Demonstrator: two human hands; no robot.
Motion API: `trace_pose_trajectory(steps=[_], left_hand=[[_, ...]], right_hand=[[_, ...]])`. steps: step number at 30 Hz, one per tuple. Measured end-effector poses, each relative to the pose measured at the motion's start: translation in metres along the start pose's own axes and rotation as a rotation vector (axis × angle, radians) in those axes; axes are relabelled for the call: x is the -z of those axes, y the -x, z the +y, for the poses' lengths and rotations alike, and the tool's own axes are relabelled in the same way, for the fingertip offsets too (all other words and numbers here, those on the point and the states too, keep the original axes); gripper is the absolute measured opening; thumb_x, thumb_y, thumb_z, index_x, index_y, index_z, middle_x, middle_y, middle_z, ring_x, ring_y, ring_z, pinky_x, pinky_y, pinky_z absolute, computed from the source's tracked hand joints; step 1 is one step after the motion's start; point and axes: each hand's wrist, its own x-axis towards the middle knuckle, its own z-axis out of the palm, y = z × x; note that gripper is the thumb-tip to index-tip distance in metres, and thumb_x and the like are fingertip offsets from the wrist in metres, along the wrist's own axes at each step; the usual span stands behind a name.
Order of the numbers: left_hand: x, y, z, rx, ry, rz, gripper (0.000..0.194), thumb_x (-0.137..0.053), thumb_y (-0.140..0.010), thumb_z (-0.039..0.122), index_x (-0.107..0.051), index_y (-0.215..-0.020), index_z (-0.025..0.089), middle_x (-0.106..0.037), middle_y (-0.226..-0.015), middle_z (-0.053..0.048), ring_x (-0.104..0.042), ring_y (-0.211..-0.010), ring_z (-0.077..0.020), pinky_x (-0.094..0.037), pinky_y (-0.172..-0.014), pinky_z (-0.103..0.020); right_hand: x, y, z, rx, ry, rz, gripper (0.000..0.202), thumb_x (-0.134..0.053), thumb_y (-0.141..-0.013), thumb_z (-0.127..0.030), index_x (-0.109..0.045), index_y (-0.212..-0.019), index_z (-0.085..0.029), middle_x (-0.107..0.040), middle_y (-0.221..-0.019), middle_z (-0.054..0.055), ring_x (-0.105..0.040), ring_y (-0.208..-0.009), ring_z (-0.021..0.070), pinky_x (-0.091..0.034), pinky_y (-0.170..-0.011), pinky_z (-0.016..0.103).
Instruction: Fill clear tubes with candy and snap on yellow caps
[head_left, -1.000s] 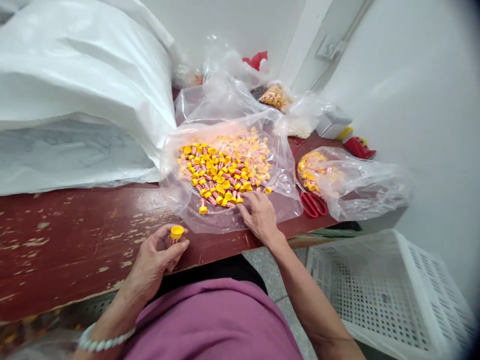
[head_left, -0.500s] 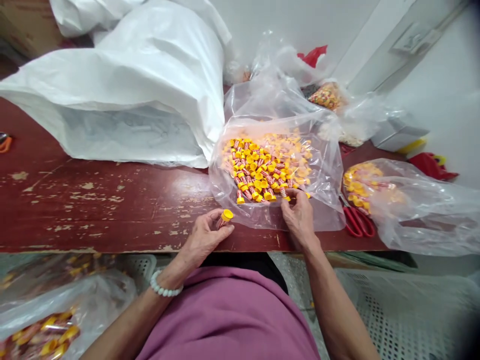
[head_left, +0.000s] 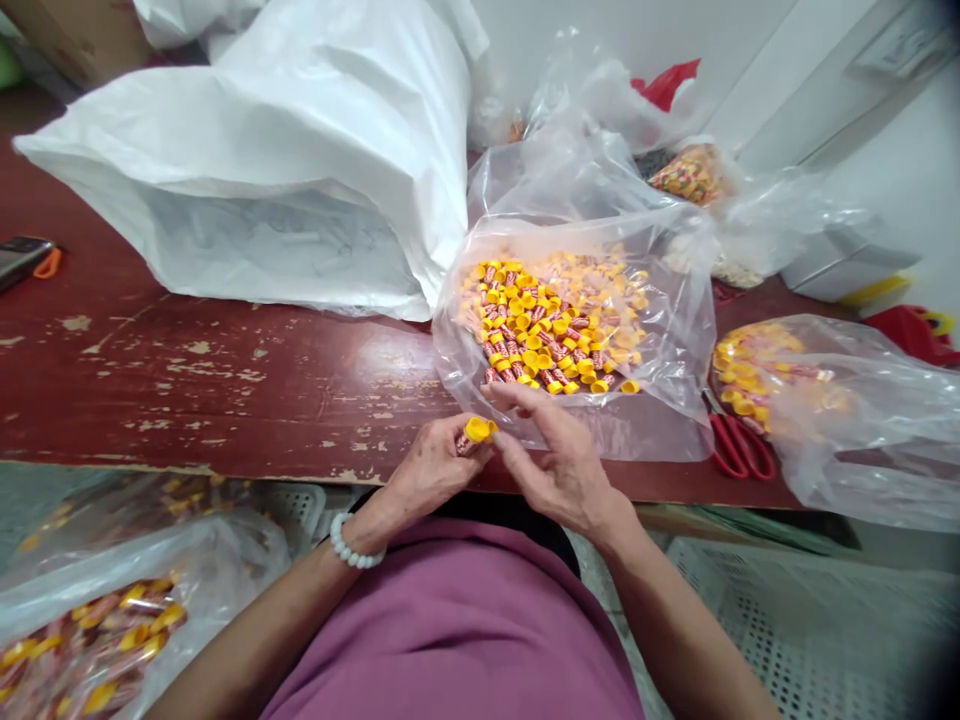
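Observation:
My left hand [head_left: 435, 465] is closed around a small red-patterned tube with a yellow cup-like end [head_left: 477, 430], just past the table's front edge. A second yellow end shows close against it, so there may be two pieces. My right hand [head_left: 559, 455] faces it with thumb and fingers apart, the thumb tip beside the yellow ends; whether it touches them I cannot tell. Beyond both hands lies a clear plastic bag [head_left: 667, 350], mouth towards me, with many more of these yellow-ended tubes [head_left: 536, 345] inside.
A big white sack [head_left: 315, 150] gapes open at the back left. To the right lie red-handled scissors [head_left: 739, 445] and another clear bag [head_left: 885, 400] of yellow pieces. Filled bags [head_left: 217, 560] stand below the worn red table [head_left: 187, 390]; a white crate [head_left: 787, 610] is lower right.
My right hand has left the tubes at the bag's mouth and come left to my left hand. A second yellow end now shows there. The view has shifted slightly.

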Motion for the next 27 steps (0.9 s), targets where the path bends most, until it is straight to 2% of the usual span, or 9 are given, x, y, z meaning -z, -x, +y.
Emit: trace_pose_trajectory(steps=[3,5,9,13,16,18,20,24,27], left_hand=[[0.000,0.000,0.000,0.020,0.024,0.007,0.012,-0.057,-0.077,0.024,-0.062,-0.078,0.014,-0.057,-0.072,0.000,-0.048,-0.066,-0.0118,-0.039,-0.058,-0.020],[-0.001,-0.001,0.000,0.019,0.036,-0.016,0.012,-0.057,-0.077,0.024,-0.062,-0.075,0.013,-0.057,-0.072,0.000,-0.047,-0.066,-0.0118,-0.039,-0.059,-0.020],[-0.003,-0.001,0.003,0.050,0.115,-0.057,0.013,-0.058,-0.077,0.023,-0.064,-0.079,0.012,-0.060,-0.079,-0.002,-0.050,-0.072,-0.0135,-0.041,-0.063,-0.022],[0.000,0.000,0.006,0.120,0.289,-0.066,0.013,-0.064,-0.072,0.022,-0.064,-0.081,0.013,-0.058,-0.075,0.000,-0.049,-0.067,-0.0111,-0.040,-0.061,-0.020],[0.004,0.001,0.006,0.169,0.425,-0.070,0.013,-0.066,-0.070,0.022,-0.060,-0.078,0.014,-0.050,-0.066,0.004,-0.041,-0.055,-0.0067,-0.035,-0.052,-0.018],[0.005,0.003,0.005,0.187,0.493,-0.070,0.014,-0.064,-0.070,0.022,-0.060,-0.081,0.015,-0.050,-0.066,0.004,-0.039,-0.054,-0.0064,-0.034,-0.051,-0.018],[0.003,0.005,0.005,0.213,0.535,-0.047,0.009,-0.061,-0.067,0.017,-0.059,-0.075,0.014,-0.050,-0.064,0.003,-0.041,-0.055,-0.0071,-0.035,-0.052,-0.019],[-0.003,0.011,0.003,0.250,0.619,0.032,0.011,-0.055,-0.054,0.009,-0.057,-0.064,0.013,-0.052,-0.061,0.003,-0.045,-0.056,-0.0085,-0.037,-0.053,-0.021],[0.002,0.019,-0.003,0.253,0.680,0.053,0.013,-0.054,-0.050,0.007,-0.056,-0.062,0.013,-0.052,-0.058,0.003,-0.045,-0.053,-0.0088,-0.038,-0.051,-0.021]], right_hand=[[-0.003,0.003,0.002,-0.039,0.071,0.085,0.033,-0.045,-0.077,-0.008,-0.056,-0.105,-0.021,-0.057,-0.110,0.008,-0.053,-0.106,0.0202,-0.045,-0.092,0.039],[-0.010,0.006,0.002,0.007,0.122,0.023,0.033,-0.043,-0.074,-0.006,-0.059,-0.099,-0.020,-0.056,-0.107,0.008,-0.053,-0.104,0.0212,-0.044,-0.092,0.041],[-0.019,0.012,0.005,0.018,0.142,-0.134,0.043,-0.043,-0.072,-0.004,-0.061,-0.105,-0.024,-0.053,-0.115,0.007,-0.050,-0.108,0.0224,-0.043,-0.093,0.042],[-0.014,0.012,0.006,-0.068,0.005,-0.032,0.046,-0.042,-0.076,-0.005,-0.054,-0.116,-0.024,-0.047,-0.123,0.008,-0.045,-0.119,0.0202,-0.039,-0.102,0.041],[-0.014,0.009,0.004,-0.089,0.038,0.004,0.052,-0.052,-0.081,-0.018,-0.039,-0.132,-0.022,-0.044,-0.134,0.011,-0.039,-0.128,0.0227,-0.033,-0.108,0.044],[-0.021,0.010,0.003,-0.037,0.119,-0.068,0.069,-0.062,-0.078,-0.032,-0.031,-0.138,-0.020,-0.041,-0.139,0.014,-0.036,-0.131,0.0275,-0.032,-0.108,0.049],[-0.033,0.013,0.004,0.042,0.191,-0.131,0.081,-0.068,-0.072,-0.041,-0.029,-0.140,-0.019,-0.044,-0.137,0.016,-0.040,-0.128,0.0315,-0.036,-0.104,0.052],[-0.055,0.021,0.007,0.164,0.216,-0.089,0.068,-0.063,-0.079,-0.034,-0.033,-0.138,-0.018,-0.055,-0.125,0.016,-0.054,-0.115,0.0291,-0.046,-0.094,0.047],[-0.070,0.018,0.006,0.236,0.194,-0.070,0.064,-0.061,-0.080,-0.033,-0.036,-0.137,-0.021,-0.058,-0.122,0.015,-0.057,-0.111,0.0292,-0.048,-0.093,0.046]])
